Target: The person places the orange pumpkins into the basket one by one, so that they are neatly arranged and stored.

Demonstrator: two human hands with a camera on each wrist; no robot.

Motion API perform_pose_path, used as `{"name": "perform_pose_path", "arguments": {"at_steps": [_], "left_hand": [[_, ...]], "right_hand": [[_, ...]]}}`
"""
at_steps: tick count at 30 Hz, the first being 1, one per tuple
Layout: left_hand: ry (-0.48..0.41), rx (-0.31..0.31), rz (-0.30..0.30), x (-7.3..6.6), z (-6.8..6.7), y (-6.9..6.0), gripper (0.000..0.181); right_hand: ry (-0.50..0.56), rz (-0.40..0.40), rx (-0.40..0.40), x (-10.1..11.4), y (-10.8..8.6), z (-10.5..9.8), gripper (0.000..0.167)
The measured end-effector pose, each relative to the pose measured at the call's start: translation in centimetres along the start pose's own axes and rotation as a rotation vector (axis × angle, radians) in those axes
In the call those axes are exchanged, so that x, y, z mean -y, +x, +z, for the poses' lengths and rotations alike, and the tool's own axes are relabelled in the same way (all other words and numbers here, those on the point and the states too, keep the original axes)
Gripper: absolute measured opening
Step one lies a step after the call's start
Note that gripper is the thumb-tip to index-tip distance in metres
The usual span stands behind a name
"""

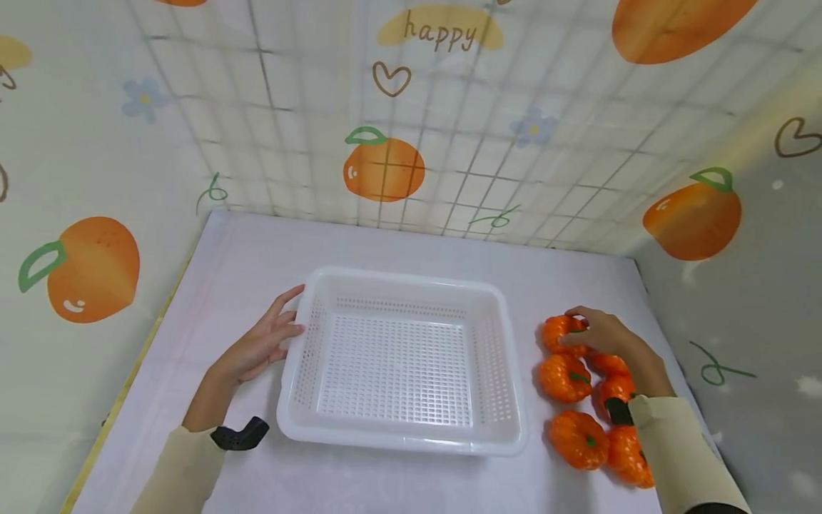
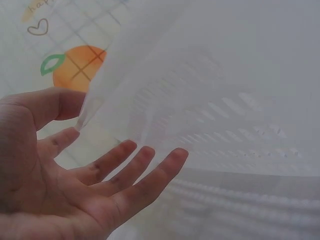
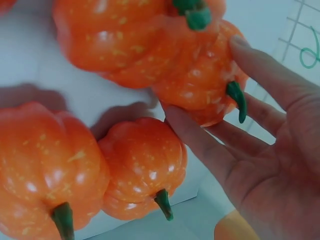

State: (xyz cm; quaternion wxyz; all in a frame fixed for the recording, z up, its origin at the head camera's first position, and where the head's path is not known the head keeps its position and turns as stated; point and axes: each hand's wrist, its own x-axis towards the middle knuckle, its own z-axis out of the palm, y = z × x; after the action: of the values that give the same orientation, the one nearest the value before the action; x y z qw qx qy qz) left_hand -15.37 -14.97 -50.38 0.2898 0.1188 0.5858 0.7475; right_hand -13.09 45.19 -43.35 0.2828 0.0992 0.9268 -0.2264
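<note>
By the basket [image 1: 398,443] our loose left hand [image 1: 260,345] touches, our right hand [image 1: 606,333] grips a pumpkin [image 1: 555,330], perhaps smooth enough to slip.

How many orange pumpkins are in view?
6 visible, right of the basket: the farthest pumpkin, held by the right hand; two pumpkins nearer the viewer; three more pumpkins to their right, partly covered by the right arm, which may hide others.

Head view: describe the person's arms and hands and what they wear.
The left hand and right hand are bare, without gloves. The left sleeve and right sleeve are plain cream and long. A black piece shows at the left cuff, another at the right. No cables are visible.
</note>
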Motion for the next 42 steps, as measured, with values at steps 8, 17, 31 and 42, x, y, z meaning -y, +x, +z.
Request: {"name": "perform_pose_path", "arguments": {"at_steps": [8, 17, 31, 42], "left_hand": [[0.011, 0.009, -0.002, -0.1, -0.2, -0.2, 0.074], [0.018, 0.023, -0.005, 0.0, -0.1, 0.0, 0.074], [0.021, 0.006, -0.005, -0.3, -0.1, 0.0, 0.075], [0.017, 0.0, -0.003, -0.3, 0.1, 0.1, 0.074]], "right_hand": [[-0.05, -0.048, -0.027, 0.1, -0.2, 0.0, 0.078], [-0.046, -0.051, -0.007, 0.2, 0.1, -0.2, 0.08], [-0.148, -0.276, -0.121, 7.6, -1.1, -2.7, 0.07], [-0.191, -0.37, -0.18, 12.3, -1.5, -3.6, 0.066]]}}
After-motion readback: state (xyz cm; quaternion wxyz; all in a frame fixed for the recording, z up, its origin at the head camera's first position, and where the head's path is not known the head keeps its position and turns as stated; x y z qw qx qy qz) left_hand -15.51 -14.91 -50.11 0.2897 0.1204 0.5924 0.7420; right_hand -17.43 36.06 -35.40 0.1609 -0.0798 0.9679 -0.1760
